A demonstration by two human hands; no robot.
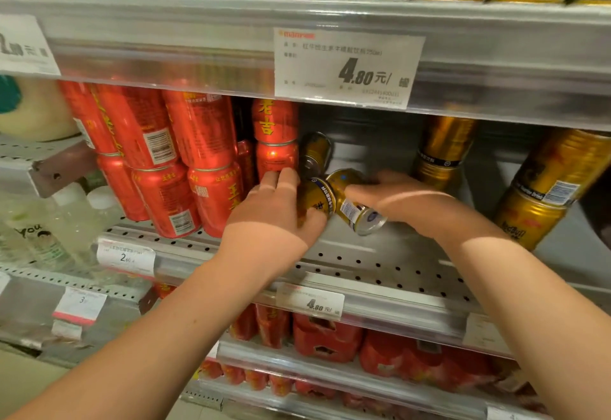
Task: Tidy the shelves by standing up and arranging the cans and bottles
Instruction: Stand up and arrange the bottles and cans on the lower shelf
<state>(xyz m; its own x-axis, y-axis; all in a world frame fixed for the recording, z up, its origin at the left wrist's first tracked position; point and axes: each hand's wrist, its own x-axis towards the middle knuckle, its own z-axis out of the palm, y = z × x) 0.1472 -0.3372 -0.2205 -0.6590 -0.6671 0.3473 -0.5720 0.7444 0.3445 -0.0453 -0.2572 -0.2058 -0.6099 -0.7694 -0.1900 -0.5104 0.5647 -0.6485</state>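
Both hands reach into the middle shelf [380, 274]. My left hand [274, 208] grips a gold can [315, 199] that is partly hidden behind its fingers. My right hand [396, 194] holds a second gold can [355, 209] lying tilted, its silver end pointing toward me. A third gold can [315, 150] lies on its side further back. To the left, red cans [205, 161] stand stacked two high. On the right, stacked gold cans [545, 188] stand upright, with another gold stack [441, 151] behind.
A large price tag [347, 67] hangs on the upper shelf's rail. Gold and red cans fill the top shelf. Clear bottles [49, 221] stand on the left unit. Red multipacks [327, 340] fill the shelf below. Bare perforated shelf lies in front of my hands.
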